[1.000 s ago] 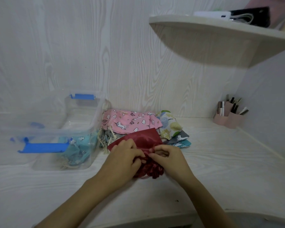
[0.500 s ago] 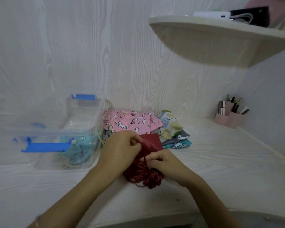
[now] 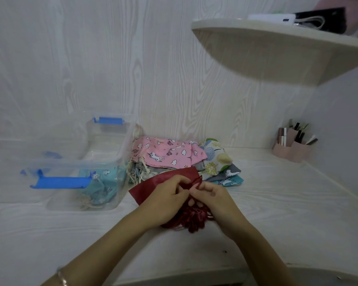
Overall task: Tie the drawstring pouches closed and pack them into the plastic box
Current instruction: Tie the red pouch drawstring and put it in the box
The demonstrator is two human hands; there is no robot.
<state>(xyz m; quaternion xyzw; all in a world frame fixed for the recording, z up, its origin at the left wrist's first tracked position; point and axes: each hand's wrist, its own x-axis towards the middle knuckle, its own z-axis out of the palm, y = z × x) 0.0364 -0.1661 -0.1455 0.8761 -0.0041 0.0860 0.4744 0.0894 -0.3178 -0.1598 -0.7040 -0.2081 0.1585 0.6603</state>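
A dark red drawstring pouch (image 3: pixel 151 185) lies on the desk in front of me, its gathered mouth bunched toward me. My left hand (image 3: pixel 165 198) and my right hand (image 3: pixel 213 196) meet over it, and each pinches the red drawstring at the pouch's neck. Behind it sits a pile of pouches: a pink unicorn pouch (image 3: pixel 165 152) on top and a floral pouch (image 3: pixel 215 156) to the right. The clear plastic box (image 3: pixel 103 155) with blue latches stands at the left, with a teal pouch (image 3: pixel 103 182) inside.
The box's clear lid (image 3: pixel 29 162) lies to the left of the box. A pink pen holder (image 3: pixel 291 148) stands in the right corner. A white shelf (image 3: pixel 277 48) juts out overhead at the right. The desk edge runs just below my forearms.
My two hands have come together again over the pouch's neck. The flat body of the red pouch now shows more to the left of my left hand.
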